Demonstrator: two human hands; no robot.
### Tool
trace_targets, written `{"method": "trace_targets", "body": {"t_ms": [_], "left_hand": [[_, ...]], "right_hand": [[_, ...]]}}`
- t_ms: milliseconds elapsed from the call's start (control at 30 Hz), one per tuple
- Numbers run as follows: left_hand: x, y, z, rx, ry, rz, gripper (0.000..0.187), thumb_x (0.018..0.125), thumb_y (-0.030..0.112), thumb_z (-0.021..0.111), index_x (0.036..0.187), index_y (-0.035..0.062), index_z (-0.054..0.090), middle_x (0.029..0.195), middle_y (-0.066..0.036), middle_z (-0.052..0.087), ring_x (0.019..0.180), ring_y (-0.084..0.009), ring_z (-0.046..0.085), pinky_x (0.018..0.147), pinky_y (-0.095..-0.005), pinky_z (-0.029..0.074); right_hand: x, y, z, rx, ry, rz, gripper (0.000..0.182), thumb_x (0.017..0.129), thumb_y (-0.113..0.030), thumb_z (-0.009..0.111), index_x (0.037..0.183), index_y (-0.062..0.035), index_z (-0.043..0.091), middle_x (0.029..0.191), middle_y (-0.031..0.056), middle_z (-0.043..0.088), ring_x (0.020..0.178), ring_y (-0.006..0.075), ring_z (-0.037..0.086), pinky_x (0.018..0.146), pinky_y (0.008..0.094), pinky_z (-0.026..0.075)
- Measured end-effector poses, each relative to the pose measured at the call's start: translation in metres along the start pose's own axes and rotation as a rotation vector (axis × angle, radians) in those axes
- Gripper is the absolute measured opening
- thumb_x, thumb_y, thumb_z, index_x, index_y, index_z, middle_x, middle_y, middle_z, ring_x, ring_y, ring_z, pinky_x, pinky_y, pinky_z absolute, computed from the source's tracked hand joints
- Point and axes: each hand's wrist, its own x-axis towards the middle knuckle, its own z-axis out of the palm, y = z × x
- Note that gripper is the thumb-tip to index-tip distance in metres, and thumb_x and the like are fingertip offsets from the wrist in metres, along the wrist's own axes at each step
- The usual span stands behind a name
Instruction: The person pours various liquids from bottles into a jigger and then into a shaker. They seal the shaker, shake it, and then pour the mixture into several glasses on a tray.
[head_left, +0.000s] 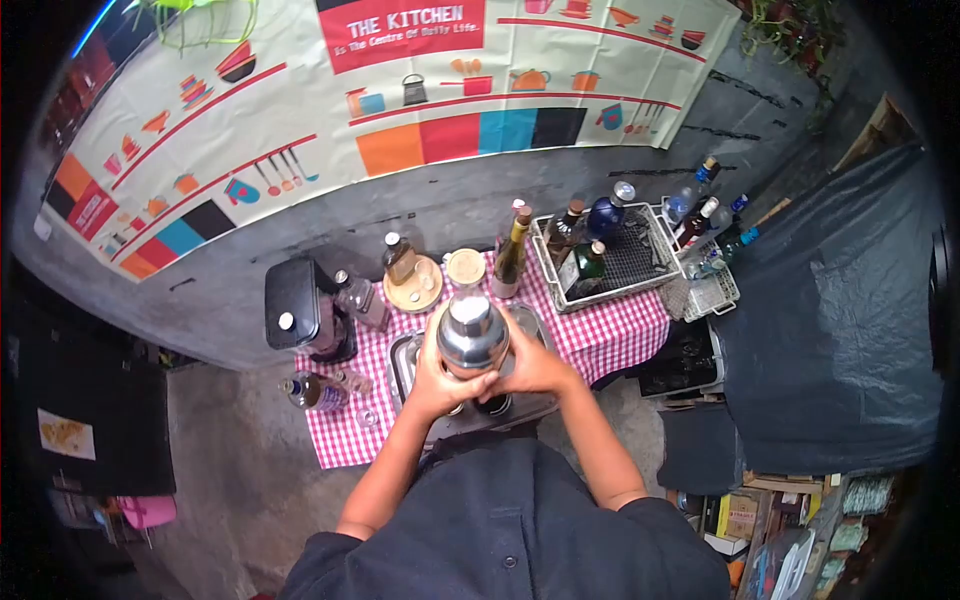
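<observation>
Head view. I have the metal shaker centred, apparently raised over the tray on the near part of the surface. Left hand and right hand flank it; the visible fingers curl around its body, meeting at the near side. Far-side fingertips: cannot tell.

Judgement on the hold: even pressure from both palms should suit this smooth, rounded body; a one-sided squeeze could tilt it. Elbows loose, wrists level, cap aligned with the body. If the metal is wet, grip may slip; moisture not discernible.

Materials: shaker mirror-bright, domed shoulder, narrower cap. Red-and-white checked cloth, pliant, draped over the edge. Far right, a wire basket, stiff and gridded, carries glass bottles, one green and squarish. Far left of the shaker, a round wooden plate bears an amber bottle.
</observation>
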Motion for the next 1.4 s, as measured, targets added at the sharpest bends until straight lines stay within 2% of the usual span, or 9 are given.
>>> {"method": "trace_targets", "body": {"t_ms": [133, 267, 433, 533, 600, 833, 1167, 1300, 1400], "left_hand": [[-0.004, 0.002, 0.001, 0.21, -0.034, 0.066, 0.102, 0.058, 0.039, 0.088, 0.137, -0.0029, 0.04, 0.135, -0.017, 0.038, 0.131, -0.0308, 0.036, 0.112, -0.0423, 0.027], [-0.002, 0.02, 0.0, 0.197, -0.106, 0.125, 0.135, 0.048, 0.043, 0.095, 0.15, -0.0001, 0.019, 0.141, -0.017, 0.034, 0.133, -0.0314, 0.037, 0.112, -0.0434, 0.03], [-0.001, 0.029, 0.035, 0.043, 0.167, 0.087, 0.102, 0.059, 0.02, 0.094, 0.14, 0.0007, 0.035, 0.123, -0.011, 0.054, 0.116, -0.0199, 0.054, 0.101, -0.034, 0.044], [0.005, 0.024, 0.038, 0.127, 0.231, 0.045, 0.064, 0.066, 0.011, 0.087, 0.119, -0.0018, 0.054, 0.11, -0.009, 0.064, 0.103, -0.0173, 0.062, 0.093, -0.0311, 0.048], [0.011, 0.033, 0.041, 0.148, 0.175, 0.05, 0.064, 0.066, 0.012, 0.087, 0.119, -0.0019, 0.054, 0.11, -0.009, 0.064, 0.103, -0.0172, 0.062, 0.093, -0.0311, 0.048], [0.031, 0.037, 0.034, 0.036, -0.015, 0.108, 0.058, 0.065, 0.018, 0.085, 0.111, -0.0011, 0.056, 0.105, -0.012, 0.065, 0.1, -0.0197, 0.062, 0.092, -0.0353, 0.049], [0.044, 0.045, 0.014, -0.134, -0.288, 0.126, 0.058, 0.063, 0.016, 0.084, 0.112, -0.0008, 0.058, 0.108, -0.012, 0.066, 0.105, -0.0191, 0.062, 0.095, -0.0347, 0.048], [0.029, 0.062, 0.034, 0.25, 0.012, 0.111, 0.079, 0.066, 0.02, 0.086, 0.13, 0.0017, 0.044, 0.121, -0.011, 0.058, 0.109, -0.0194, 0.059, 0.098, -0.0341, 0.046], [0.025, 0.067, 0.062, 0.343, 0.316, 0.205, 0.075, 0.066, 0.019, 0.088, 0.126, 0.001, 0.047, 0.114, -0.013, 0.061, 0.104, -0.019, 0.061, 0.091, -0.0326, 0.05]], "right_hand": [[-0.012, 0.002, 0.012, 0.083, 0.121, 0.09, 0.109, 0.056, -0.024, 0.094, 0.145, -0.0022, 0.033, 0.138, 0.0154, 0.05, 0.127, 0.0224, 0.049, 0.107, 0.0374, 0.039], [-0.019, 0.003, 0.017, -0.055, 0.249, -0.044, 0.096, 0.057, -0.03, 0.093, 0.134, -0.0008, 0.044, 0.124, 0.0167, 0.058, 0.116, 0.0254, 0.058, 0.098, 0.0378, 0.046], [-0.022, -0.014, 0.019, -0.403, 0.361, -0.09, 0.089, 0.057, -0.03, 0.09, 0.128, -0.0016, 0.044, 0.119, 0.0203, 0.059, 0.11, 0.04, 0.06, 0.091, 0.0435, 0.05], [-0.023, -0.017, 0.02, -0.356, 0.39, -0.115, 0.087, 0.059, -0.027, 0.089, 0.129, -0.0015, 0.043, 0.116, 0.0215, 0.06, 0.108, 0.0412, 0.061, 0.089, 0.0448, 0.051], [-0.023, -0.013, 0.024, -0.303, 0.479, -0.155, 0.086, 0.058, -0.024, 0.088, 0.127, -0.0006, 0.044, 0.111, 0.0226, 0.062, 0.102, 0.042, 0.064, 0.084, 0.0454, 0.053], [-0.02, -0.014, 0.018, -0.106, 0.399, -0.145, 0.091, 0.054, -0.022, 0.093, 0.127, 0.0013, 0.046, 0.112, 0.0146, 0.064, 0.103, 0.0238, 0.065, 0.089, 0.036, 0.052], [-0.009, -0.016, 0.02, 0.143, 0.324, -0.196, 0.086, 0.058, -0.019, 0.091, 0.129, 0.0013, 0.045, 0.115, 0.0108, 0.063, 0.105, 0.0195, 0.062, 0.093, 0.0341, 0.049], [-0.007, -0.019, 0.011, 0.057, 0.322, -0.204, 0.081, 0.061, -0.02, 0.089, 0.127, -0.0008, 0.048, 0.112, 0.0119, 0.065, 0.104, 0.021, 0.064, 0.09, 0.0348, 0.051], [0.001, -0.017, 0.012, -0.276, 0.51, -0.291, 0.08, 0.064, -0.024, 0.087, 0.128, -0.0007, 0.046, 0.107, 0.0212, 0.065, 0.098, 0.0343, 0.068, 0.083, 0.0408, 0.054]]}}
